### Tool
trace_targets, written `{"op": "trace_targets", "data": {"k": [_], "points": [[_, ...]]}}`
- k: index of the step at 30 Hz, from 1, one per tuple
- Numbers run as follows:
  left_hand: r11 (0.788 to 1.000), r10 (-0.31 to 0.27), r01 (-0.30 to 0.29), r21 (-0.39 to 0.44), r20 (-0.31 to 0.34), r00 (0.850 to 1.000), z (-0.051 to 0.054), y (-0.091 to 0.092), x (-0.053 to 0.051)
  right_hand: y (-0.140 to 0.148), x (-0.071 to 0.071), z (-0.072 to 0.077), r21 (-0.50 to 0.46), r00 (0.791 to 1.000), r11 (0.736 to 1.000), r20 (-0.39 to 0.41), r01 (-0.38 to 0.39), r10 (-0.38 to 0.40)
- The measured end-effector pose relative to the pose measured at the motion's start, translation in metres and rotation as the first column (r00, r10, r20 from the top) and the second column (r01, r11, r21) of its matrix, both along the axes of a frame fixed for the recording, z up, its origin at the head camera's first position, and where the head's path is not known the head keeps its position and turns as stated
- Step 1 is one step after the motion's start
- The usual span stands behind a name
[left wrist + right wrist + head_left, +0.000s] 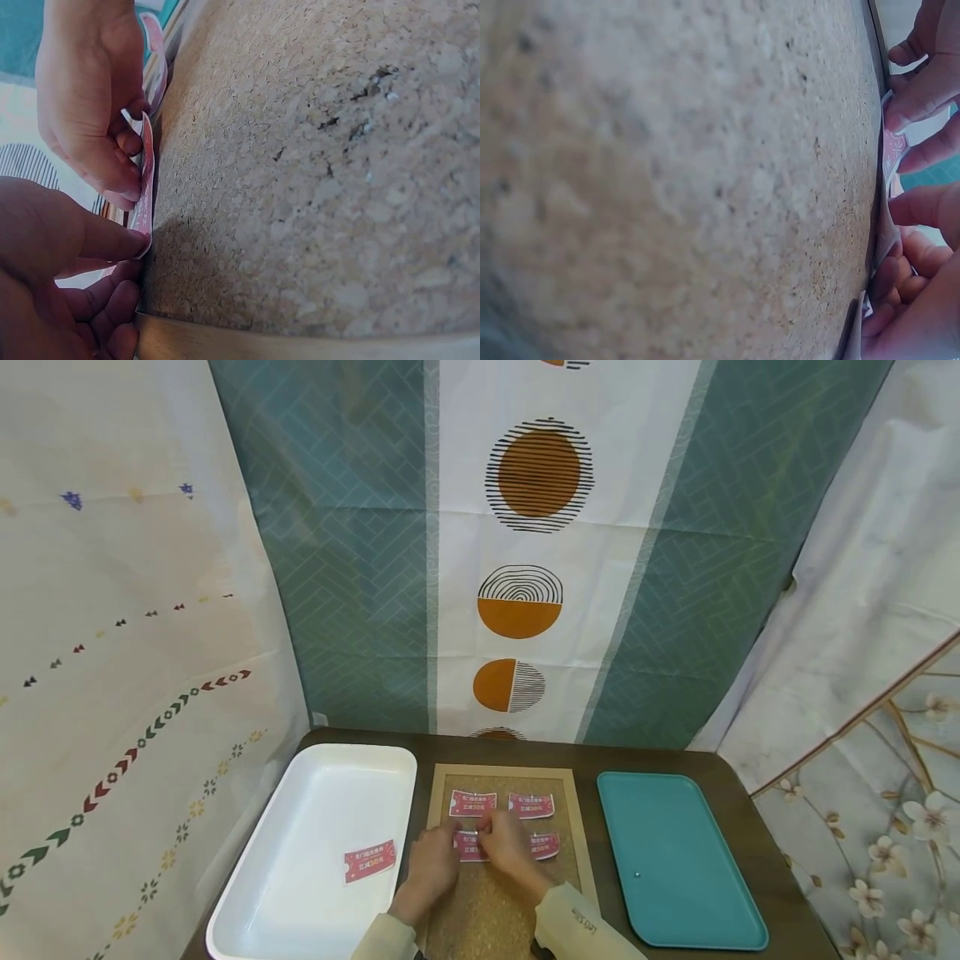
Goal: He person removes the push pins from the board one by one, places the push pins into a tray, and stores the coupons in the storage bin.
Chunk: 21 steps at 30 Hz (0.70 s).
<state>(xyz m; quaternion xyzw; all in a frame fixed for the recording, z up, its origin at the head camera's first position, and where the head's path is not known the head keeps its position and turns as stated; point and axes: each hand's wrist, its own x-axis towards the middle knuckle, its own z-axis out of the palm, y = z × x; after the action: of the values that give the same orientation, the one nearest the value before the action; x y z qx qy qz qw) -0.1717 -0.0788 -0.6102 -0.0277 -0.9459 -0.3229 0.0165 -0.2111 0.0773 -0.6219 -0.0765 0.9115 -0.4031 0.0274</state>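
Several pink paper coupons with white and yellow print are on a framed corkboard (480,910). Both hands are at the lower-left coupon (471,847). My left hand (435,864) holds its left end, a fingertip pressing on the printed face and the other fingers curled. My right hand (506,842) has its curled fingertips at the coupon's upper right part; whether a small pin is between them is hidden. The upper-left coupon (472,803) and upper-right coupon (531,806) lie just beyond. The right hand partly covers the lower-right coupon (545,846).
On the left stands a white tray (300,827) with one loose coupon (369,862) in it. To the right is a teal tray (675,835) bearing a small silvery piece (637,875). A patterned curtain (367,568) hangs behind the dark table (592,852).
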Motion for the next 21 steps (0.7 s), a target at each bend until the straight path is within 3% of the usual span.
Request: {"op": "trace_targets", "data": {"k": [21], "points": [[1.000, -0.007, 0.006, 0.017, 0.017, 1.000, 0.0003, -0.0013, 0.0004, -0.0002, 0.0009, -0.0017, -0.040, 1.000, 0.999, 0.010, 0.005, -0.005]]}}
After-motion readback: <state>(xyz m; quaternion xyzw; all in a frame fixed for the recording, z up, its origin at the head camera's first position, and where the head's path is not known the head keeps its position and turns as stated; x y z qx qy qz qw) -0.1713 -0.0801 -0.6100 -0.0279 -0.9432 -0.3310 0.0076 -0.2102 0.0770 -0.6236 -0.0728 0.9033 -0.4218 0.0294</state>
